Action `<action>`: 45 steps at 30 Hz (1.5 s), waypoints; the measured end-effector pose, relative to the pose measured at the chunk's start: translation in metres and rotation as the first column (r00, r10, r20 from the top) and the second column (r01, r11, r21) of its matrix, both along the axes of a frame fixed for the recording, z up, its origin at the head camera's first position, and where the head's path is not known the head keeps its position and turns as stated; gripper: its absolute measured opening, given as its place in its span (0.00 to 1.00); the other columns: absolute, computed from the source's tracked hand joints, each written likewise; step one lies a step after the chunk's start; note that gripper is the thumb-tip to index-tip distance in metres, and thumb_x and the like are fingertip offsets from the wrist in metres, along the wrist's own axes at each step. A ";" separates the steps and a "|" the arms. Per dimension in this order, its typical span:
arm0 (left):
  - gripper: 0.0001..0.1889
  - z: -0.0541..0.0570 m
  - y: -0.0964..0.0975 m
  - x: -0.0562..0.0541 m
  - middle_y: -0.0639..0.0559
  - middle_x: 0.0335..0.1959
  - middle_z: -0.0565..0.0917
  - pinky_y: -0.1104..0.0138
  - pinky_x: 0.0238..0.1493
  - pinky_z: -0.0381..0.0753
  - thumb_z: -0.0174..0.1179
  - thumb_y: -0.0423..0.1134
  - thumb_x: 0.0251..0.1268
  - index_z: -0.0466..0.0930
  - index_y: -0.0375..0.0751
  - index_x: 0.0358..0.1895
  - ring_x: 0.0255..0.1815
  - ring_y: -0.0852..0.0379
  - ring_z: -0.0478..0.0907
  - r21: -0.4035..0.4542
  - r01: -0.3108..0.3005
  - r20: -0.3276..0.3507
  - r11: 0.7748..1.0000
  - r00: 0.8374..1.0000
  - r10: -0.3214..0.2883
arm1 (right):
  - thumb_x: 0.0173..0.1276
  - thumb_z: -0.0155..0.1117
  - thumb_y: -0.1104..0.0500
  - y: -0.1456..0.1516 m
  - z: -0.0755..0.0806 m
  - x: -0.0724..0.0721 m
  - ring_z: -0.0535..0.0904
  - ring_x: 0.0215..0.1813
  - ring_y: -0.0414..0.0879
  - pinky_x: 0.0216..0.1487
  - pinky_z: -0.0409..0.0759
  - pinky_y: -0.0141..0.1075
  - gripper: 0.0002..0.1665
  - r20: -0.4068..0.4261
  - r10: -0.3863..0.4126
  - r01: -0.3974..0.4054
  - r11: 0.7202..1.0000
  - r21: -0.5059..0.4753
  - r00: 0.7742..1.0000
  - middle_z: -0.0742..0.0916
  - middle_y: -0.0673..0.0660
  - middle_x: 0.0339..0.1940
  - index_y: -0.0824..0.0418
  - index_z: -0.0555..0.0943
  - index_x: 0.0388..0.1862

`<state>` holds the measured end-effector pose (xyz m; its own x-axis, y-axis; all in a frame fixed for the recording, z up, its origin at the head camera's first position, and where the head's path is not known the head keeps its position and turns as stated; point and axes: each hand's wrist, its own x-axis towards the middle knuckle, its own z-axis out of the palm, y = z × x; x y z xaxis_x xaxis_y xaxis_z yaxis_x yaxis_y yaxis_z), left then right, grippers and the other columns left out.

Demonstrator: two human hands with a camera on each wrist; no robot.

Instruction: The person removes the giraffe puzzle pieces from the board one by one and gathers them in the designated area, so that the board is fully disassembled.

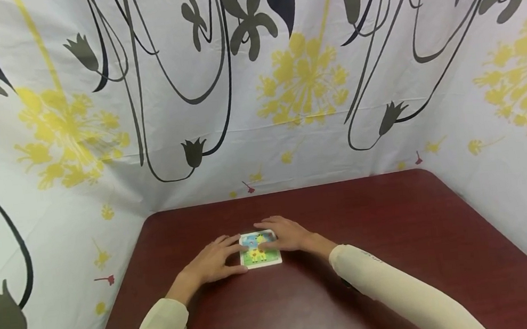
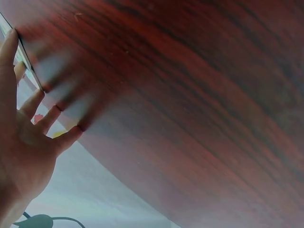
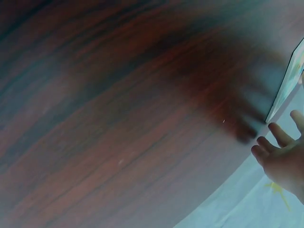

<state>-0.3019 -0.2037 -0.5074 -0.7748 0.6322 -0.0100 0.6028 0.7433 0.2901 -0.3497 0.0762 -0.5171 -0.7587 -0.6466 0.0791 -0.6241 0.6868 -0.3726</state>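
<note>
A small white-bordered picture board [image 1: 260, 258] with a yellow giraffe on green and blue lies flat on the table in the head view. At its left edge is my left hand [image 1: 211, 261], fingers spread, with thumb and fingertips at the border. My right hand [image 1: 287, 235] reaches over the upper right corner, its thumb across the picture and its fingers stretched past the far edge. The left wrist view catches the board's edge [image 2: 29, 69] by the left fingertips. In the right wrist view, the fingers of the right hand [image 3: 282, 164] are loosely bent beside the board [image 3: 288, 85].
The dark red-brown wooden table [image 1: 370, 212] has rounded far corners. White cloth [image 1: 248, 112] printed with yellow, grey and black flowers hangs behind the table and along both sides. Cream sleeves [image 1: 392, 285] cover both forearms.
</note>
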 end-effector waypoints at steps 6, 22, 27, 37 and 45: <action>0.33 0.000 0.001 -0.001 0.44 0.79 0.67 0.35 0.68 0.68 0.63 0.67 0.68 0.79 0.56 0.70 0.76 0.34 0.63 0.007 0.012 -0.010 1.000 1.000 -0.012 | 0.73 0.69 0.42 -0.009 -0.001 -0.002 0.73 0.70 0.58 0.66 0.76 0.56 0.35 -0.041 0.013 -0.014 0.999 -0.036 0.999 0.80 0.61 0.70 0.53 0.76 0.75; 0.34 -0.002 0.000 -0.001 0.47 0.80 0.65 0.36 0.69 0.66 0.61 0.68 0.68 0.77 0.58 0.72 0.78 0.35 0.62 -0.009 0.002 0.007 1.000 1.000 -0.002 | 0.76 0.68 0.54 -0.021 -0.002 -0.006 0.78 0.52 0.53 0.50 0.76 0.50 0.21 -0.101 0.052 -0.062 0.993 -0.104 0.993 0.86 0.59 0.54 0.56 0.85 0.64; 0.33 0.000 0.001 -0.001 0.47 0.80 0.65 0.36 0.70 0.66 0.61 0.68 0.69 0.77 0.58 0.72 0.78 0.35 0.62 -0.004 0.002 0.015 1.000 1.000 -0.002 | 0.77 0.66 0.54 -0.023 -0.002 -0.008 0.78 0.52 0.51 0.48 0.74 0.47 0.20 -0.067 0.045 -0.050 0.995 -0.082 0.997 0.86 0.57 0.54 0.54 0.85 0.65; 0.32 0.002 0.001 0.001 0.48 0.80 0.65 0.35 0.69 0.66 0.62 0.67 0.68 0.78 0.59 0.71 0.77 0.35 0.62 -0.003 0.005 0.014 1.000 1.000 -0.005 | 0.77 0.67 0.54 -0.025 -0.001 -0.009 0.77 0.49 0.48 0.44 0.71 0.44 0.17 -0.016 0.031 -0.032 0.995 -0.093 0.999 0.85 0.54 0.50 0.51 0.87 0.61; 0.33 -0.001 -0.001 0.001 0.48 0.80 0.65 0.34 0.69 0.65 0.61 0.67 0.69 0.78 0.58 0.72 0.78 0.33 0.61 0.003 0.007 0.008 1.000 1.000 -0.007 | 0.76 0.67 0.57 -0.029 -0.003 -0.012 0.80 0.45 0.49 0.35 0.63 0.37 0.15 0.033 0.037 -0.031 0.989 -0.145 0.999 0.88 0.53 0.52 0.53 0.88 0.59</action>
<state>-0.3011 -0.2045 -0.5080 -0.7704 0.6374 -0.0148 0.6053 0.7384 0.2972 -0.3621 0.0474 -0.5203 -0.7405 -0.6557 0.1472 -0.6307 0.6026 -0.4889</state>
